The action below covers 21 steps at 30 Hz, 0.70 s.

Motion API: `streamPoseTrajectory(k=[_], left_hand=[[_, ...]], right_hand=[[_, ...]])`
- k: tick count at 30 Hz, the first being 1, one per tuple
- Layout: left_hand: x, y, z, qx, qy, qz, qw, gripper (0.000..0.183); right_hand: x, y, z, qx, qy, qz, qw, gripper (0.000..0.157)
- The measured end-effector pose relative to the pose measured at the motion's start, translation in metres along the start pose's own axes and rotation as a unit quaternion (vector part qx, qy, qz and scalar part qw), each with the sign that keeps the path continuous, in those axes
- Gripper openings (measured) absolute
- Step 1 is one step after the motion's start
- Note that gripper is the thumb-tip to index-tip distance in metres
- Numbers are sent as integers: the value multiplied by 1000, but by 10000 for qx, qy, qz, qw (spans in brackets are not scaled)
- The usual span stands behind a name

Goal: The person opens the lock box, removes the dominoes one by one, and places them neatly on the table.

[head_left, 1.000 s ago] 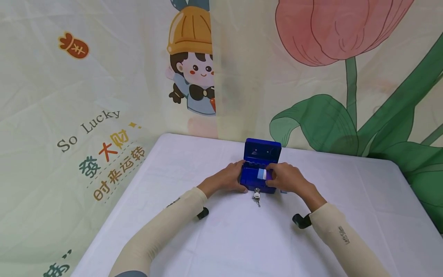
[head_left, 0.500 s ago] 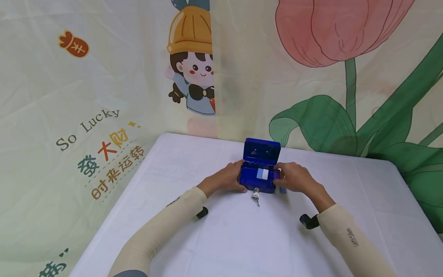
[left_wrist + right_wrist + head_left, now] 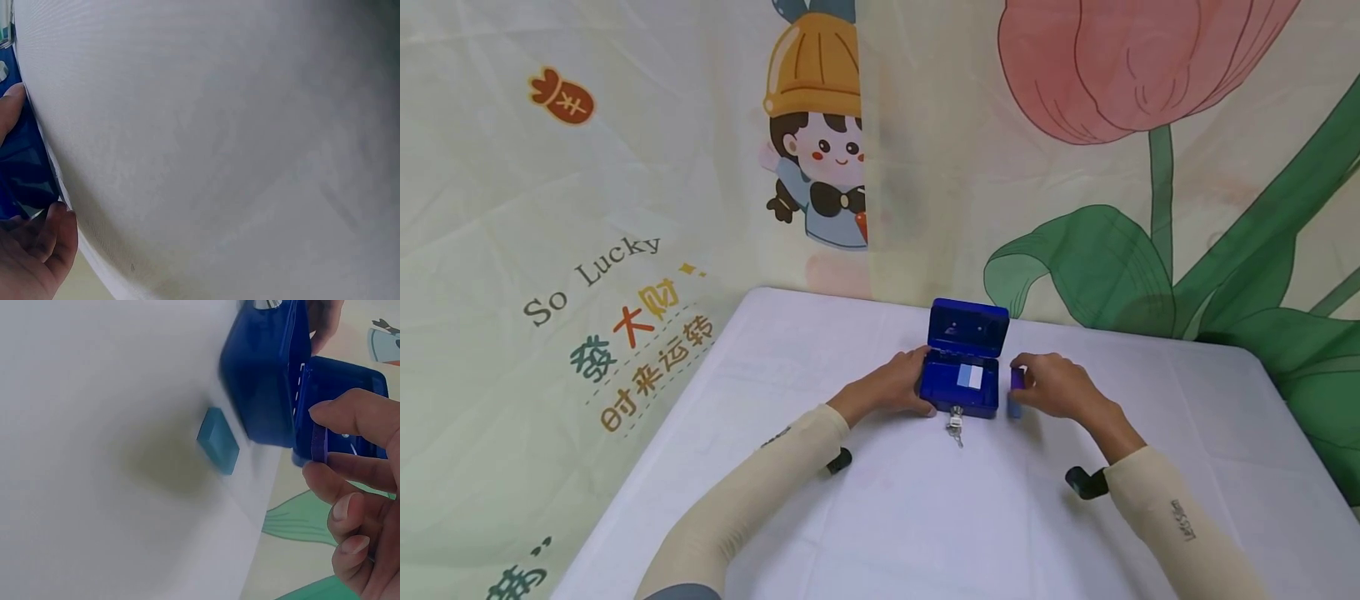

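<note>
A small dark-blue metal cash box [image 3: 940,392] stands with its lid raised near the table's back edge. My left hand [image 3: 897,385] grips its left side, thumb near the front and fingers toward the back. Just right of the box, my right hand [image 3: 1060,386] pinches a small purple block [image 3: 319,444] between thumb and fingers, held above the table. Below it a light-blue block [image 3: 217,445] lies on the white cloth, apart from the box. Within the box is a flat light-blue and white piece [image 3: 970,377]. Keys [image 3: 956,428] hang from the front lock.
A white cloth covers the table [image 3: 880,517]. Behind it hangs a printed fabric backdrop [image 3: 925,167] with a tulip and a cartoon figure. Each wrist bears a black camera, the right one [image 3: 1086,483] just above the cloth.
My right hand has moved right, out from over the box, with the purple block in its fingers. The light-blue block on the table has come into fuller view. My left hand stays put.
</note>
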<state>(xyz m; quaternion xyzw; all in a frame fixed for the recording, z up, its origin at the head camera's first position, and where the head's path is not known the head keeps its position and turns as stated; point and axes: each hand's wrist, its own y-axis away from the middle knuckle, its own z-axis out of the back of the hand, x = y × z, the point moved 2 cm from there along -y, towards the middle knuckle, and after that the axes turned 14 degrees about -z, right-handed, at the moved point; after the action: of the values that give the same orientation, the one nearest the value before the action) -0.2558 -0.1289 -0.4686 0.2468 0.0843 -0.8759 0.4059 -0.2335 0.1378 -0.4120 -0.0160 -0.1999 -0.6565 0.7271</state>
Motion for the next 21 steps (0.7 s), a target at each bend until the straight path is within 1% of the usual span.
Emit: streamPoseTrajectory(k=[8,16,21], left_hand=[[1,-1,0,37,15,97,9999,117],[1,-1,-1,58,-42,128,9999,117],[0,0,0,77,-24,146,9999,117]], right_hand=[[-15,2,-3,107,-65,-135,9998,49],[-29,0,-9,112,-35,-110,9999,47],[-34,0,-14,271,-41,-189,9994,48]])
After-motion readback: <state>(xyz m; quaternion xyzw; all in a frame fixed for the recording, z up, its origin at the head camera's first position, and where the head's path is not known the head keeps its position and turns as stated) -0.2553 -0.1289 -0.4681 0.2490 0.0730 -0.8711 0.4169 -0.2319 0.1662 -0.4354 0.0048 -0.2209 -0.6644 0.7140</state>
